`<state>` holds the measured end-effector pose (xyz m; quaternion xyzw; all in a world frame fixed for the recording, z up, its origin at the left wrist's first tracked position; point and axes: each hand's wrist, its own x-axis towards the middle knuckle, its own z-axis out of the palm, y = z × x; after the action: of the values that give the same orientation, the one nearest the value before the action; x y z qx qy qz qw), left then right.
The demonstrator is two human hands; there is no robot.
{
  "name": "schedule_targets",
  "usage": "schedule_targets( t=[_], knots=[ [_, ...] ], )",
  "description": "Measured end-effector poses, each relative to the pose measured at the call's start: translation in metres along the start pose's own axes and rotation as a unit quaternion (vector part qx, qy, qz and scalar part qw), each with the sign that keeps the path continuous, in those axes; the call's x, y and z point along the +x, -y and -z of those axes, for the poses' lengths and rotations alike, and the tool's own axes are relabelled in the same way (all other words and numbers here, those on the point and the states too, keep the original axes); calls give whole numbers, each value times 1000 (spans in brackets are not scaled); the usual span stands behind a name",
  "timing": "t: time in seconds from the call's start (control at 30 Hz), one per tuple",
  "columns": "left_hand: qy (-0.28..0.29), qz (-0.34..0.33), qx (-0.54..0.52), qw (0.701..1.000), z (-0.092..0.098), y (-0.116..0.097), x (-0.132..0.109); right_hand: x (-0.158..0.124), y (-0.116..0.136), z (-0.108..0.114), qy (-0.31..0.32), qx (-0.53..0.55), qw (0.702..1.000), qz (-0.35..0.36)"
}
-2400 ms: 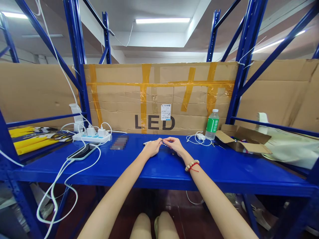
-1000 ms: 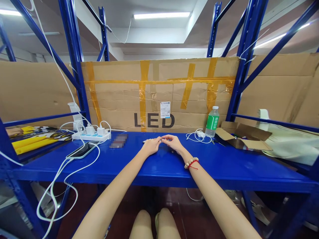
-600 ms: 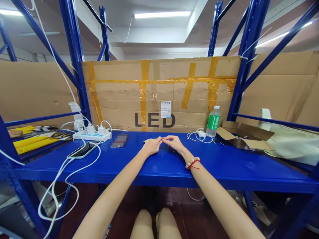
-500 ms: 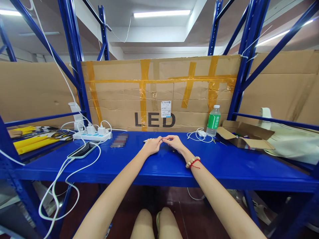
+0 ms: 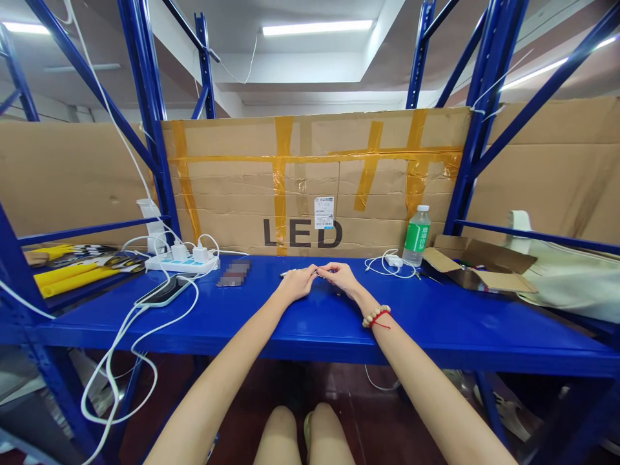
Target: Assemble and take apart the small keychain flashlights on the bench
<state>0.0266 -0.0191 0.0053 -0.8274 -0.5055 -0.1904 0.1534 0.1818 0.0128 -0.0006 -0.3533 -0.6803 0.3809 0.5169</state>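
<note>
My left hand (image 5: pixel 299 284) rests on the blue shelf top (image 5: pixel 310 323), fingers curled and pinched together. A thin pale rod-like end (image 5: pixel 285 274) shows at the far side of the left hand; whether it is held or lies on the shelf I cannot tell. My right hand (image 5: pixel 340 278), with a bead bracelet and red cord at the wrist, pinches thumb and forefinger against the left fingertips. Something small and dark sits where the fingertips meet, too small to name. Beneath the right palm lies a tiny shiny bit (image 5: pixel 338 294).
A power strip (image 5: pixel 181 262) with white cables and a phone (image 5: pixel 167 290) lie at left. To the right are a coiled white cable (image 5: pixel 393 260), a water bottle (image 5: pixel 417 236) and an open cardboard box (image 5: pixel 477 265). A large cardboard sheet (image 5: pixel 232 194) closes the back.
The hands stay together at the same place, with only a slight shift of the fingers. The whole view has moved a few pixels to the right.
</note>
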Motion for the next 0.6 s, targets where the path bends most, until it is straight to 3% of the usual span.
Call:
schedule_targets(
  t=[0.6],
  knots=[
    [-36, -28, -53, 998, -9, 7, 7, -1, 1, -1, -9, 17, 999, -43]
  ],
)
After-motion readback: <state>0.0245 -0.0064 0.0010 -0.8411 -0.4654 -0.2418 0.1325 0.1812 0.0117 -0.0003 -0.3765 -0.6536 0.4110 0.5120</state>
